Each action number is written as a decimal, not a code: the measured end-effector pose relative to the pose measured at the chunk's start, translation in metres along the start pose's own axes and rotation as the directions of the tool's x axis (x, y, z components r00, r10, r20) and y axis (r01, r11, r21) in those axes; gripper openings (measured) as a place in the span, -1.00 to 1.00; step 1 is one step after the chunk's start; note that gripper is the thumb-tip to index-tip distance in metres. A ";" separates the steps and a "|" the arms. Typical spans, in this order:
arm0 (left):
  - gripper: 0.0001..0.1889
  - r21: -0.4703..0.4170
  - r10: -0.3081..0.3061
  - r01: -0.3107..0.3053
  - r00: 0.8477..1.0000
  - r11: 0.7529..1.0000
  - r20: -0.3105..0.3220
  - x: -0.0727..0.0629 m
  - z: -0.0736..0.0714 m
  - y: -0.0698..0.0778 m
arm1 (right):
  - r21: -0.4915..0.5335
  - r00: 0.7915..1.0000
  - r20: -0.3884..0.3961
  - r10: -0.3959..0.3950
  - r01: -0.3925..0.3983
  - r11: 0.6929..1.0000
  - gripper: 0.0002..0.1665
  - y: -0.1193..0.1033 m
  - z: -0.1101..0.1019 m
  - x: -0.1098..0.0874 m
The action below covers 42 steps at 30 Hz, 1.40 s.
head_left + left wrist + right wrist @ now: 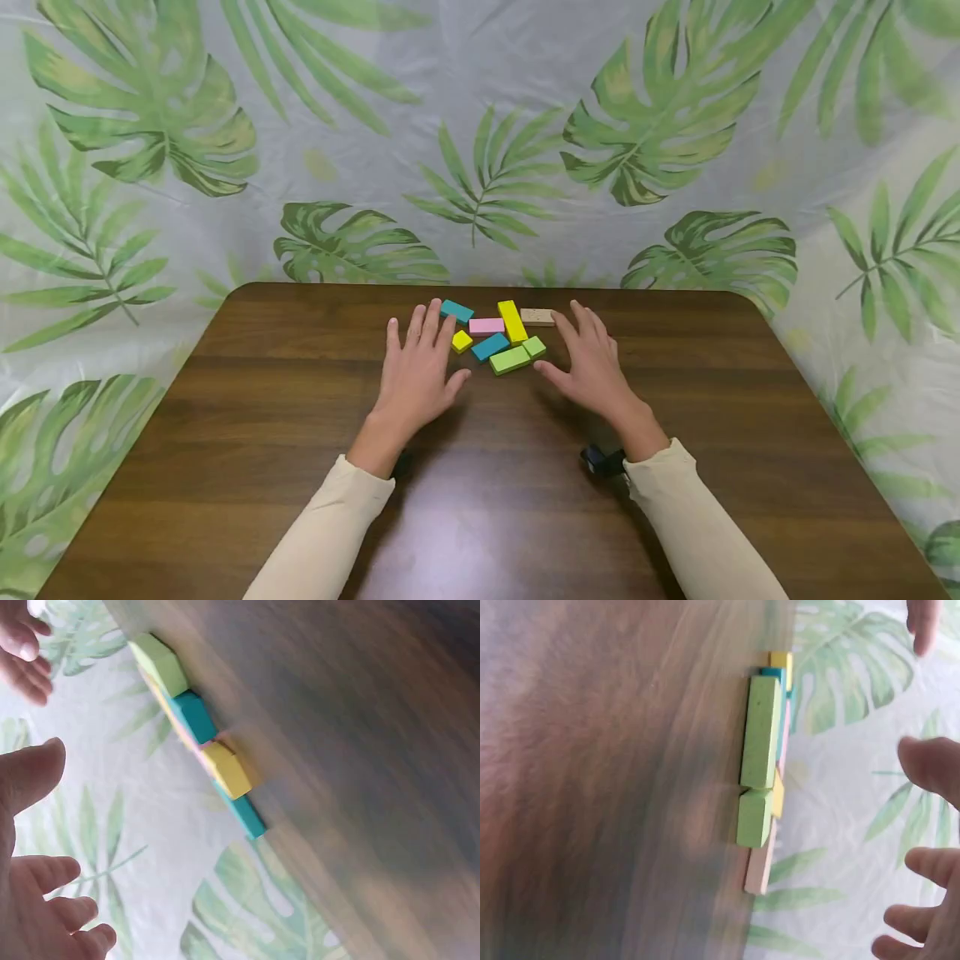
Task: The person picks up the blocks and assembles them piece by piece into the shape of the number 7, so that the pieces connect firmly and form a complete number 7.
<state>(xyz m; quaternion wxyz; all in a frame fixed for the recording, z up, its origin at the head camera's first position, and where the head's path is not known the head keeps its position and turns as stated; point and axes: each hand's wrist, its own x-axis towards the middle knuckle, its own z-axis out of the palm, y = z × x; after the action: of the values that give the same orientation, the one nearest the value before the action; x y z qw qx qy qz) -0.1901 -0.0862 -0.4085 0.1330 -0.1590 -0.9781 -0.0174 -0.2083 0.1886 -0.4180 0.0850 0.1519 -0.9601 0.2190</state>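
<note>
My left hand (417,367) hovers over the table with fingers spread, just left of a small group of coloured blocks. On the other side my right hand (596,367) is held the same way, fingers apart and nothing in it. Between them lie a long yellow block (512,322), a pink block (487,327), a small yellow block (461,342) and a natural wood block (537,317). One teal block (457,312) is at the back, another teal block (491,347) nearer. In front sit a long green block (510,360) and a short green block (534,347), end to end.
The blocks rest on a dark brown wooden table (300,467) toward its far edge. Behind it hangs a pale curtain (495,75) printed with green leaves. A black wrist camera (602,460) shows under the right wrist.
</note>
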 end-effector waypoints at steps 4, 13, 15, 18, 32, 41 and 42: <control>-0.28 -0.024 0.051 -0.054 0.991 0.998 -0.123 -0.013 -0.011 -0.008 | 0.069 0.999 -0.011 -0.053 0.053 0.996 -0.13 0.005 -0.006 -0.006; -0.51 -0.030 0.140 -0.159 0.932 0.987 -0.334 -0.027 -0.015 -0.023 | 0.076 0.989 -0.063 -0.132 0.136 0.988 -0.40 0.017 -0.012 -0.018; -0.51 -0.031 0.144 -0.163 0.936 0.986 -0.321 -0.029 -0.013 -0.025 | 0.069 0.989 -0.055 -0.138 0.142 0.987 -0.41 0.019 -0.012 -0.018; -0.51 -0.046 0.141 -0.162 0.945 0.986 -0.296 -0.032 -0.009 -0.029 | 0.060 0.990 -0.030 -0.140 0.141 0.988 -0.41 0.020 -0.012 -0.019; -0.46 -0.205 0.197 -0.241 0.957 0.949 -0.212 -0.023 -0.001 -0.026 | 0.029 0.992 0.062 -0.112 0.111 0.993 -0.39 0.026 -0.013 -0.022; -0.55 -0.193 0.337 -0.365 0.927 0.911 -0.163 0.003 0.014 -0.005 | 0.039 0.991 0.082 -0.105 0.102 0.994 -0.37 0.028 -0.012 -0.023; -0.56 -0.190 0.354 -0.381 0.921 0.905 -0.161 0.007 0.016 -0.002 | 0.039 0.991 0.088 -0.100 0.097 0.995 -0.36 0.028 -0.012 -0.023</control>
<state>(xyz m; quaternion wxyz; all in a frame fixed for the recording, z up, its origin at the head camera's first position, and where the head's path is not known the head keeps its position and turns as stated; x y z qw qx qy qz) -0.2006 -0.0845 -0.4220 0.1753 -0.3529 -0.9127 -0.1087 -0.1949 0.2241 -0.4241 0.0499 0.2100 -0.9504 0.2240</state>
